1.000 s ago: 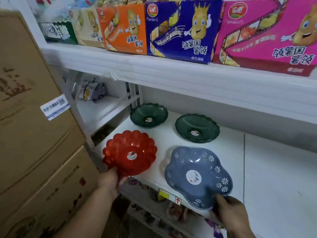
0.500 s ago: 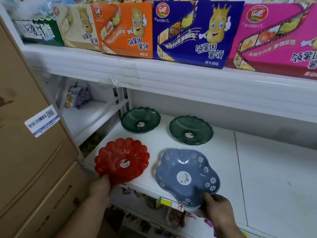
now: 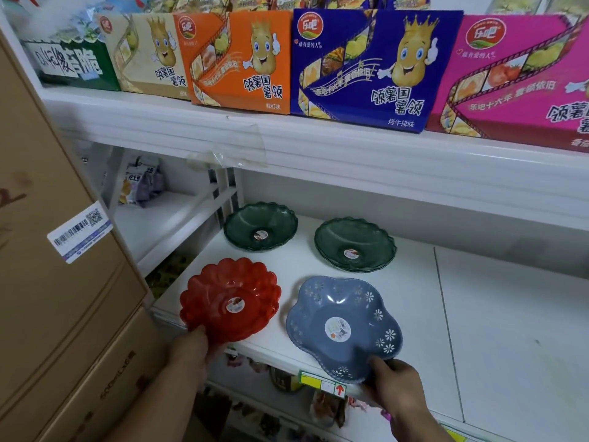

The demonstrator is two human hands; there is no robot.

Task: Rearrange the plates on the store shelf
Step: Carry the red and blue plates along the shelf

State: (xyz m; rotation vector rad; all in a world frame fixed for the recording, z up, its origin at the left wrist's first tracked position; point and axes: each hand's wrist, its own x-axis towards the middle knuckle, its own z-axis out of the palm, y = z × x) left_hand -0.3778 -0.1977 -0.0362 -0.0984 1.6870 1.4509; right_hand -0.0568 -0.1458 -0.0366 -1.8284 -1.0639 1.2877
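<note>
A red scalloped plate (image 3: 231,298) sits at the front left of the white shelf (image 3: 497,330), overhanging its edge. My left hand (image 3: 191,349) grips its near rim. A blue flower-shaped plate (image 3: 345,327) with white daisy cutouts lies to its right at the shelf front. My right hand (image 3: 393,382) holds its near right rim. Behind them rest two dark green wavy-edged plates, one at the back left (image 3: 260,225) and one at the back middle (image 3: 355,244). Each plate has a round sticker in its centre.
Stacked cardboard boxes (image 3: 54,282) stand close on the left. The upper shelf carries a row of colourful snack boxes (image 3: 373,65). A snack bag (image 3: 143,183) lies on the neighbouring left shelf. A yellow price tag (image 3: 322,382) hangs on the shelf front; packets fill the shelf below.
The view has shifted slightly up and left. Both hands keep their grip on the red and blue plates, which stay at the shelf front. The green plates have not moved.
</note>
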